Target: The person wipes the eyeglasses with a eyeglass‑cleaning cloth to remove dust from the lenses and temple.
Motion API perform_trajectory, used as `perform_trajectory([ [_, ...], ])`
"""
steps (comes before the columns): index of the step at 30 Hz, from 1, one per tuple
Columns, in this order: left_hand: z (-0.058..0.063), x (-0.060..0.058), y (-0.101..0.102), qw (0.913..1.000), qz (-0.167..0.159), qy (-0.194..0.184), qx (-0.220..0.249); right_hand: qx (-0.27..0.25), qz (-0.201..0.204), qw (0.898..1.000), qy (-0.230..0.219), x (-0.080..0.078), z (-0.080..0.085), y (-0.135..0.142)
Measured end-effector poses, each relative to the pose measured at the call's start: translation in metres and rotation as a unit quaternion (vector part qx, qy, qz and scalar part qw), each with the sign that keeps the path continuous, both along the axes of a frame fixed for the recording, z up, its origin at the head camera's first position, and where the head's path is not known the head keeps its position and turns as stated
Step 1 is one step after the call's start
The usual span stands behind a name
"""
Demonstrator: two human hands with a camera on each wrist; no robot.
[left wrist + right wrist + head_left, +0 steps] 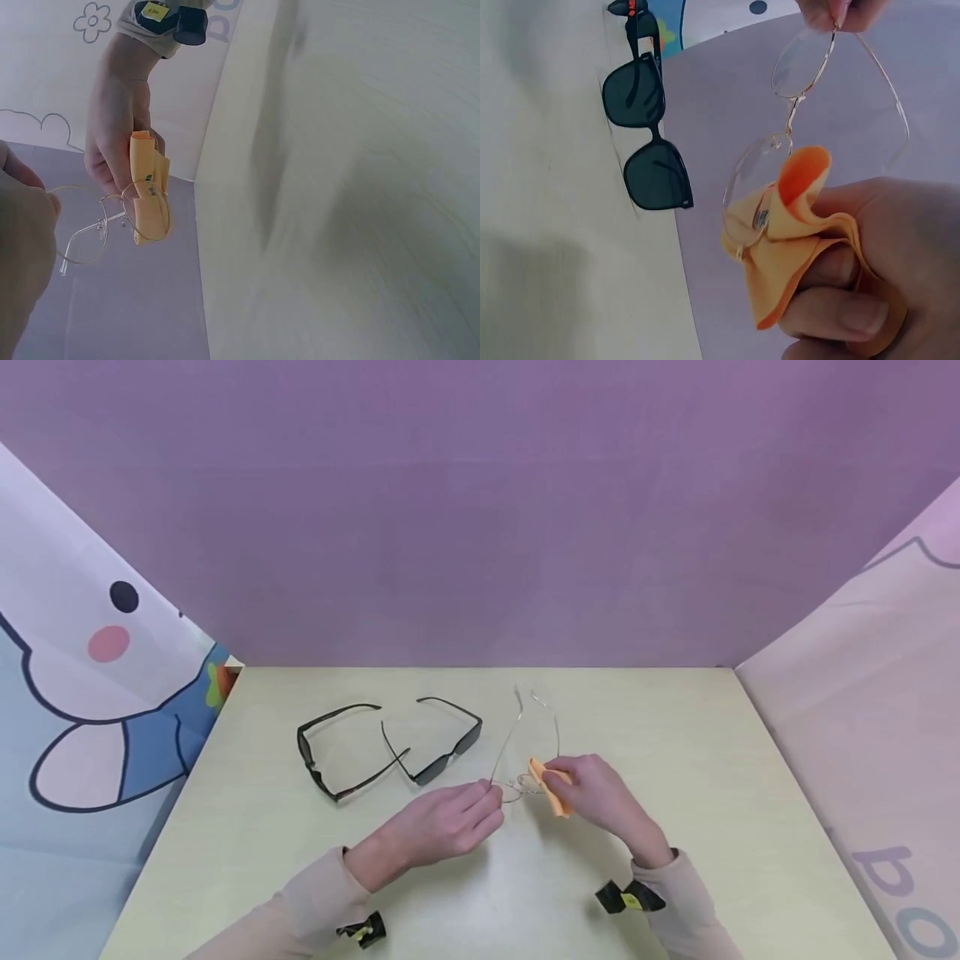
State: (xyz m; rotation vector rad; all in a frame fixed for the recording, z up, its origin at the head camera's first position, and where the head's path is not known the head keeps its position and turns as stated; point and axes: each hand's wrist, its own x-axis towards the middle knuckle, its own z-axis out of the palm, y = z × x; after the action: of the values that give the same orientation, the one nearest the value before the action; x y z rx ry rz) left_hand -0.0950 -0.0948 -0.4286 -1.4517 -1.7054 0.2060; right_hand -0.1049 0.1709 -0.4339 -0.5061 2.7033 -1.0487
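Between the two hands, above the table, is a pair of thin gold wire-framed glasses (796,105) with clear lenses. My left hand (450,818) pinches them at one end of the front, near the hinge. In my right hand (600,793) is a folded orange cloth (780,277), gripped between thumb and curled fingers. The cloth lies against the lens on the right side and shows through it in the right wrist view. Both temples stick out unfolded, away from the body in the head view.
On the pale table (675,735), left of the hands, lie black sunglasses (467,739) with temples unfolded. Another black-framed pair (306,752) is farther left, its temple crossing the sunglasses' temple. A purple cloth backdrop (480,527) rises behind the table, with printed fabric at both sides.
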Motion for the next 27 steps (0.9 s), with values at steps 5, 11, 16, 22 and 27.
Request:
perform_trajectory([
  [5,0.0,0.0,-0.001,1.0,0.002,-0.005,0.004,-0.041,0.041,0.998,-0.008,0.001,0.001,-0.001],
  [11,0.001,-0.001,-0.002,0.9999,0.002,-0.006,0.009,-0.005,0.013,1.0,0.022,0.0,0.003,-0.001],
  [16,-0.001,-0.001,-0.003,0.9999,0.001,-0.014,0.007,0.012,0.013,1.0,0.02,0.001,-0.002,0.0],
  [22,-0.003,-0.003,-0.004,0.9994,0.001,-0.024,0.025,-0.066,0.041,0.997,0.01,0.006,-0.001,0.002],
  [27,-0.005,-0.004,-0.004,0.996,0.0,-0.066,0.06,-0.136,-0.023,0.99,0.025,0.01,-0.001,0.003],
])
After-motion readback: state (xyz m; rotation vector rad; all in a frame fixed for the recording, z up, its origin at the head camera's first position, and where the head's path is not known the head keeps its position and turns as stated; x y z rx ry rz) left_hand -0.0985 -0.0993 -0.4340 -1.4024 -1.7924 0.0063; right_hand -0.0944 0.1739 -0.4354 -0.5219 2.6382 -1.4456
